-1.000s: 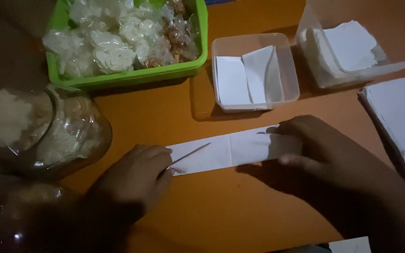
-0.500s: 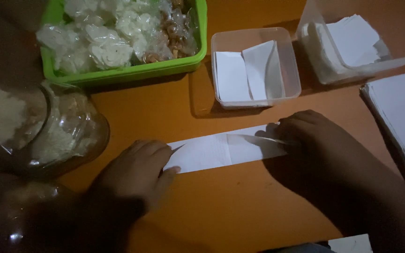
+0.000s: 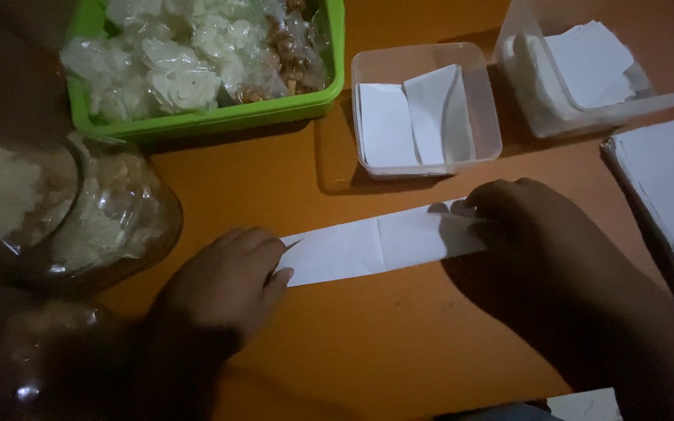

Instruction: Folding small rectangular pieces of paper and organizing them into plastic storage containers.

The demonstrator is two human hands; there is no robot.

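Paper strip (image 3: 384,245) lay flat on table (image 3: 399,351); left hand (image 3: 224,284) pinched its 9 o'clock end, right hand (image 3: 536,234) pressed its 3 o'clock end, fingers curled.

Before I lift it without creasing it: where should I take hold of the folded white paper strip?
Pinch the paper strip at both short ends, from the sides, where the left hand and right hand already rest; it lies flat and long.

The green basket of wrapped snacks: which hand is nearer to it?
Left. The left hand rests on the paper strip below the green basket; the right hand presses the strip's other end, further to the right.
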